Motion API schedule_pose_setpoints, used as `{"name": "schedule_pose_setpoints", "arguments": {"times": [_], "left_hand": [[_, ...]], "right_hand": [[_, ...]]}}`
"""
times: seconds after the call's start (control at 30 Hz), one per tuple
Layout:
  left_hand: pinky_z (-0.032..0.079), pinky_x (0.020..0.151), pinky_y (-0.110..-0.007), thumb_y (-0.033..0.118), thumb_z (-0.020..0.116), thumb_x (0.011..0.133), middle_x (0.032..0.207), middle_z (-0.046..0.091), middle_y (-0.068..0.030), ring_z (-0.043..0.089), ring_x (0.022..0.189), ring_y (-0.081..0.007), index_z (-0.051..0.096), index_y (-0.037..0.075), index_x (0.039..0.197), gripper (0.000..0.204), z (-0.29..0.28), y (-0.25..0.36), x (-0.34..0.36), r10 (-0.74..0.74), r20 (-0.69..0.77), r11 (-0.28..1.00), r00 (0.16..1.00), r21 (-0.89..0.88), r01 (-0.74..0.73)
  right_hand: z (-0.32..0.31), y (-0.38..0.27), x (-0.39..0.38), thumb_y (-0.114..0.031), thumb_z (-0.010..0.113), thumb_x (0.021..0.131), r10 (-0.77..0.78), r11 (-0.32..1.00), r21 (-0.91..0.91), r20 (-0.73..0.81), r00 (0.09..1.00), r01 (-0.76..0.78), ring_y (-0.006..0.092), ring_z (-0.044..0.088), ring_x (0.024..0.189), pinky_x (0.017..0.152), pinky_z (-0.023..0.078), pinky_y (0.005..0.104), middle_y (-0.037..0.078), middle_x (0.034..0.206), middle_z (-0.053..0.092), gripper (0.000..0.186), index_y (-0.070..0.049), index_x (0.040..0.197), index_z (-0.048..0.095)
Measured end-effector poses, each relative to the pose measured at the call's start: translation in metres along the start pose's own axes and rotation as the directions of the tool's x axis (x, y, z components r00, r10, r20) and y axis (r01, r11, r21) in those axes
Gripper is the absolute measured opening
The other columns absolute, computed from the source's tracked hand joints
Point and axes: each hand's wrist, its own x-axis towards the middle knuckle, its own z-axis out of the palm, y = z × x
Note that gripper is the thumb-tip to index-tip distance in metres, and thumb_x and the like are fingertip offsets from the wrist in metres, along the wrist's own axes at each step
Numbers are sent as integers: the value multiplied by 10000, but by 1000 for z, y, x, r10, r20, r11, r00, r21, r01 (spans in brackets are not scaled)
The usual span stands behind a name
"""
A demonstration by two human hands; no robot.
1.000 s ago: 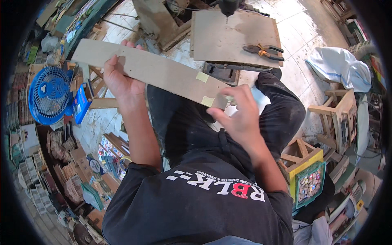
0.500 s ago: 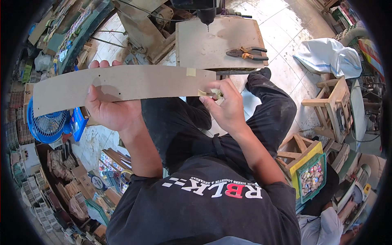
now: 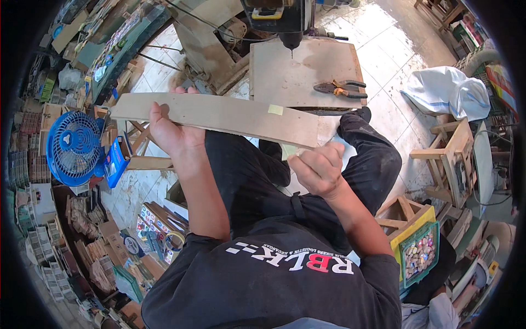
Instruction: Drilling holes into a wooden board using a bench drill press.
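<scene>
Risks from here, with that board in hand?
1. Tipping: the left hand grips the long board toward one end, so the far end might dip or twist if the curled right hand bumps it.
2. Knocks: pliers lie loose on the drill's work surface, just beyond the board; a wide swing could catch them.
3. Tape: the pale yellow patch on the board's face could lift if rubbed.

The right hand (image 3: 319,169), in a pinch half a second ago, now curls fist-like by the end of the board (image 3: 219,112), which slopes down rightward; one tape strip (image 3: 287,151) has shifted below its edge.
</scene>
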Motion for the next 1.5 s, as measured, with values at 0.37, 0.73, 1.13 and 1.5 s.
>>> {"name": "schedule_pose_setpoints", "arguments": {"times": [0.37, 0.73, 1.13, 1.5], "left_hand": [[464, 983, -520, 313, 436, 998, 1159, 571, -239, 537, 1068, -382, 452, -102, 1291, 509, -4, 23, 10, -243, 500, 949, 831, -56, 311], [516, 943, -498, 347, 429, 1021, 1248, 595, -180, 609, 1075, -277, 476, 5, 1306, 448, 21, -18, -45, -124, 401, 984, 907, 169, 60], [506, 929, -481, 363, 450, 1010, 1267, 572, -173, 583, 1088, -261, 482, -9, 1310, 478, 15, -33, -54, -135, 410, 954, 902, 300, 7], [493, 959, -502, 357, 446, 1009, 1275, 573, -172, 580, 1102, -269, 476, -4, 1321, 478, 13, -40, -57, -31, 335, 960, 942, 273, -65]], "right_hand": [[-21, 26, -10, 0, 653, 920, 846, 439, 450, 84, 526, -778, 100, 578, 761, 701, 499, 259, 70, 865, 589, 185, -28, 835, 491], [-14, 3, 47, -90, 747, 806, 570, 578, 300, 517, 639, -759, 243, 690, 680, 645, 556, 336, 157, 877, 673, 198, 10, 976, 728], [15, 6, 20, -60, 701, 792, 621, 607, 198, 485, 615, -769, 223, 697, 726, 659, 544, 310, 138, 844, 696, 153, 9, 922, 739], [21, 5, 7, -22, 732, 803, 603, 686, 245, 337, 723, -685, 245, 657, 704, 629, 518, 325, 119, 832, 655, 115, 11, 908, 699]]}}
